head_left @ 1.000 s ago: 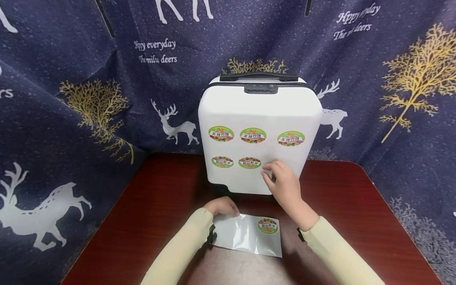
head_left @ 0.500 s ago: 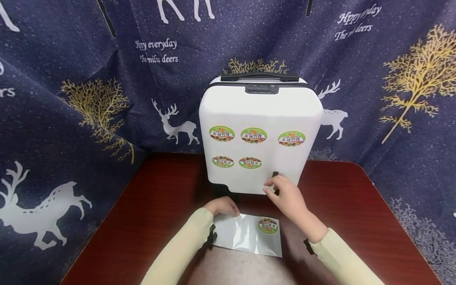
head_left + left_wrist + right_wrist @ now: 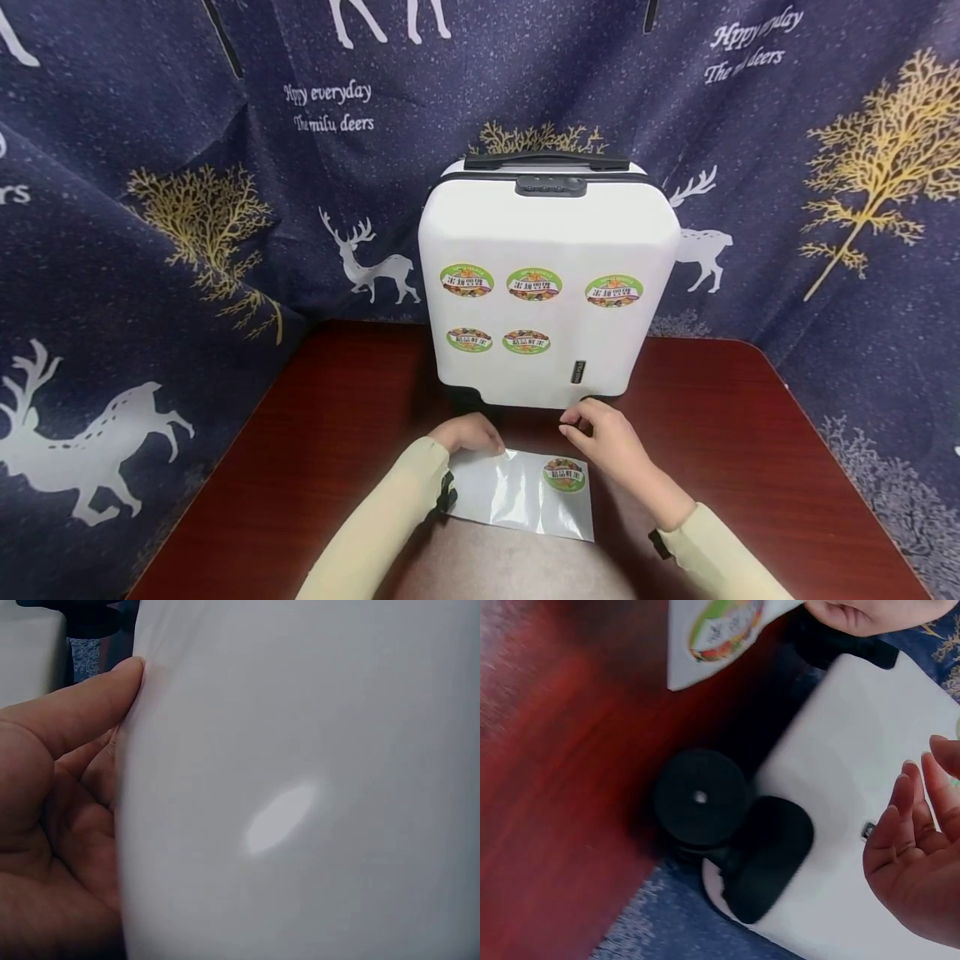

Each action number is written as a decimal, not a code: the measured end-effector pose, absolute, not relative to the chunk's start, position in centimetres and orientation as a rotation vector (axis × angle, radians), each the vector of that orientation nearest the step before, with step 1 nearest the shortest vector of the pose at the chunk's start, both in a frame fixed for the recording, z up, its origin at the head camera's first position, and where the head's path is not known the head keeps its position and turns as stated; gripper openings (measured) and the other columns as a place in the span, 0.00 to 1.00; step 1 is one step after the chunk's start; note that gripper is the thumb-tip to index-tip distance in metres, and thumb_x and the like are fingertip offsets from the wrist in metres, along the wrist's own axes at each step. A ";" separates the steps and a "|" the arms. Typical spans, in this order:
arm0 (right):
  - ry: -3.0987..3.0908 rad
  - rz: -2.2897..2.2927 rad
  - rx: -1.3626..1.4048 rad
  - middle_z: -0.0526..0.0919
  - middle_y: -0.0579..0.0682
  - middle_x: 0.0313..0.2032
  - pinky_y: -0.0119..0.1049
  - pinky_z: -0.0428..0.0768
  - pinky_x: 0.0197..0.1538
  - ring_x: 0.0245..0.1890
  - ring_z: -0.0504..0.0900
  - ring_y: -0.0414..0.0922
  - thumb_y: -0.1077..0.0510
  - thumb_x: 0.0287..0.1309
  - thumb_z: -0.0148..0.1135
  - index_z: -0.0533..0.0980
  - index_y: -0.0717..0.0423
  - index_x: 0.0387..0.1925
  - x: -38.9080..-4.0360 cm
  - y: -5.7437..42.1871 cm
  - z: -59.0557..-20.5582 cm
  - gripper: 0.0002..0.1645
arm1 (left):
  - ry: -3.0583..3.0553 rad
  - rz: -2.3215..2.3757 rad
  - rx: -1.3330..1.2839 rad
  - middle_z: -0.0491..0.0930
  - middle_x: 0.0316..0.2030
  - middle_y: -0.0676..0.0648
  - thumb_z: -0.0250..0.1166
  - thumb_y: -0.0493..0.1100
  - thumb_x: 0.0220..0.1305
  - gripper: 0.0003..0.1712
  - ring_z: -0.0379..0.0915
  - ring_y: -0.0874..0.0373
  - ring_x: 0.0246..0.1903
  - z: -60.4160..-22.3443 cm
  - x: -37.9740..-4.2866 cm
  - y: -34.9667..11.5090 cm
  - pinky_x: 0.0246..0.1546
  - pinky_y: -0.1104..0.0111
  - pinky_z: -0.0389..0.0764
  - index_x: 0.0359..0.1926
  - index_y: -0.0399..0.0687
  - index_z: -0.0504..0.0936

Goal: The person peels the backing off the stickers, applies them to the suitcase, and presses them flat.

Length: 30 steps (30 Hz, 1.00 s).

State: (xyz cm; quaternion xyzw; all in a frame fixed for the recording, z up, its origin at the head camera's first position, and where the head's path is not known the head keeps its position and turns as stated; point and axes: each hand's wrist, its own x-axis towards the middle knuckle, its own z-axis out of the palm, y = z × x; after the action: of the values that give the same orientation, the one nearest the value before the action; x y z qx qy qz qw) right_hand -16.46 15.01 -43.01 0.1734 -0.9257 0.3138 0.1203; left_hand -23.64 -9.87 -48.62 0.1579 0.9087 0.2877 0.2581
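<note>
My left hand [image 3: 471,433] pinches the top edge of a glossy white sticker sheet [image 3: 480,492]. In the left wrist view the thumb [image 3: 97,705] presses on the sheet [image 3: 315,720], which fills most of that view. One oval green fruit sticker [image 3: 564,475] is on the sheet's right part. My right hand [image 3: 606,440] hovers between the sheet and a white suitcase [image 3: 547,221], fingers loosely bent and nothing between them. Three oval stickers form the suitcase's upper row, the rightmost sticker [image 3: 614,292] among them. Two more sit below, including a sticker [image 3: 527,342] near the middle.
The suitcase stands upright on a dark red table [image 3: 712,433], with a black handle [image 3: 546,162] on top and a small black label [image 3: 578,372] low on its front. A wheel [image 3: 701,796] shows in the right wrist view. Behind hangs a navy deer-print cloth [image 3: 247,167].
My right hand has come down from the suitcase's lower front toward the sheet, uncovering the black label. My left hand and the sheet have stayed put.
</note>
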 end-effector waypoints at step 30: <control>-3.073 1.152 0.564 0.87 0.55 0.33 0.35 0.78 0.37 0.34 0.78 0.42 0.61 0.57 0.69 0.84 0.67 0.35 -18.9 17.0 -49.2 0.10 | 2.464 0.813 0.419 0.89 0.48 0.45 0.68 0.42 0.66 0.11 0.77 0.60 0.44 -48.8 -23.5 -9.9 0.53 0.66 0.79 0.44 0.42 0.91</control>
State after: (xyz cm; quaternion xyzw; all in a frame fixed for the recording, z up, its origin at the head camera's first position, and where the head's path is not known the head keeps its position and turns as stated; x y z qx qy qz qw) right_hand -18.92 17.01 -49.21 0.1687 -0.9188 0.3443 -0.0940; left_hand -23.51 -9.91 -48.79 0.1542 0.9068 0.2993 0.2537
